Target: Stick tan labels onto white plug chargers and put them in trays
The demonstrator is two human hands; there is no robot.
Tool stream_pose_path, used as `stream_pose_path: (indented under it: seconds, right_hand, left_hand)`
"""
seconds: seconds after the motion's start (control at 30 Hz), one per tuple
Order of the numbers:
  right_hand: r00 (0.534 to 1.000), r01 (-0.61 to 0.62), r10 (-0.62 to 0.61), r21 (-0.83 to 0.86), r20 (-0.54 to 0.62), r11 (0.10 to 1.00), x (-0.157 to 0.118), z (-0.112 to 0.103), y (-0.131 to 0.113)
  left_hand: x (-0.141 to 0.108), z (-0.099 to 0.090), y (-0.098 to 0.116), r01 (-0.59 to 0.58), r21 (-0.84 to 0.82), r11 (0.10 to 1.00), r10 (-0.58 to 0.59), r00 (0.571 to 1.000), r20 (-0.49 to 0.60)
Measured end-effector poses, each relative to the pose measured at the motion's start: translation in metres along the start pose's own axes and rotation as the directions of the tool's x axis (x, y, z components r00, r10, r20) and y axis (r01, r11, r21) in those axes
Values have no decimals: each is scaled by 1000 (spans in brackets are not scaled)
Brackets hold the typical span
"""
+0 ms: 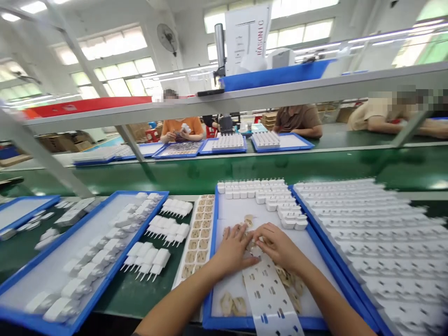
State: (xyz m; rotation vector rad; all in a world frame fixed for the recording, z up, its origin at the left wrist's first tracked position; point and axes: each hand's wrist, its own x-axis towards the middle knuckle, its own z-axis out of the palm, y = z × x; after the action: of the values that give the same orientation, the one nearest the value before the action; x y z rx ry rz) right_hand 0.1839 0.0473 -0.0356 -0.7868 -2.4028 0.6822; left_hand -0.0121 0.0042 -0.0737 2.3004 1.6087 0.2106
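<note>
My left hand [233, 249] lies palm down in the blue-rimmed tray [207, 305], fingers stretched out, at the far end of a white strip [268, 291] with punched holes. Beside it my right hand [278, 245] has its fingers curled in a pinch over the same end of the strip; whatever sits between those fingertips is hidden. Loose beige thin pieces [233, 304] lie at the front of the tray, and more beige pieces [292, 282] show by the strip's right edge. White adapter-like housings [264, 193] stand in rows at the tray's back.
A compartment tray [192, 245] of beige pieces borders the left side. White pronged plugs [150, 256] lie on the green bench, beside another tray of housings [86, 275]. Rows of white parts [385, 233] fill the right tray. A shelf [175, 107] crosses ahead; several people sit beyond.
</note>
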Motion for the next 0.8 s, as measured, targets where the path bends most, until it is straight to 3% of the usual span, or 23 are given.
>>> stream_pose_path:
  seconds: [0.13, 0.37, 0.63, 0.8]
  right_hand:
    - [995, -31, 26, -50, -95, 998, -1, 1, 3]
    - [979, -47, 12, -171, -201, 984, -6, 8, 9]
    - [933, -32, -2, -90, -359, 995, -6, 0, 5]
    - [910, -36, -1, -82, -415, 996, -6, 0, 7]
  left_hand:
    - [3, 1, -2, 41, 18, 999, -41, 998, -41]
    - [7, 10, -8, -34, 3, 999, 34, 987, -160]
    - [12, 7, -11, -234, -114, 965, 172, 903, -394]
    - [12, 0, -15, -186, -244, 952, 37, 858, -512]
